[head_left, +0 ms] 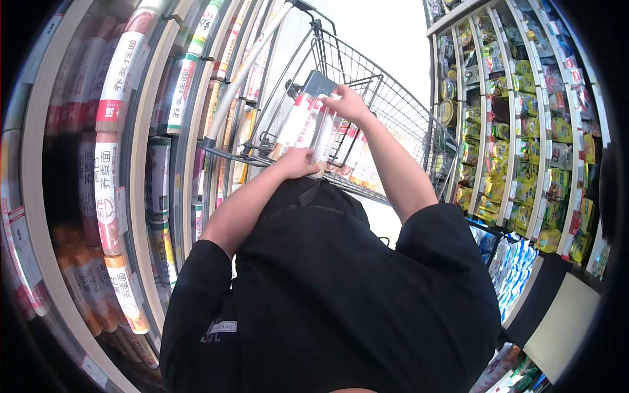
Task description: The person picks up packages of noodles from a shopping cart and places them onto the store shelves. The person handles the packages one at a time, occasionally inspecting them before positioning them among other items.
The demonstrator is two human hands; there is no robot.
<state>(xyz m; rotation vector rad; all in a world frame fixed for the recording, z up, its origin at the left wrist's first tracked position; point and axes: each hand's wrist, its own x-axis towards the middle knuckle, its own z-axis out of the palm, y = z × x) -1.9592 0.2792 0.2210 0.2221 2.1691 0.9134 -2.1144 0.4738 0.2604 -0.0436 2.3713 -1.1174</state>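
In front of my body I have several long packs of dried noodles (304, 128) in white and red wrappers, lying side by side over the wire shopping cart (400, 88). My left hand (298, 163) is closed around their near ends. At the far ends, my right hand (348, 105) grips with bent fingers and thumb. A dark panel (318, 83) of the cart shows just beyond the packs. More white and orange packs (363, 167) are seen through the wires on the right.
The cart's pale handle bar (252, 62) slants along the left. Close on the left stand shelves of stacked noodle packs (120, 72). To the right, a tall rack holds yellow bagged goods (524, 134). Blue and white packages (513, 268) sit lower right.
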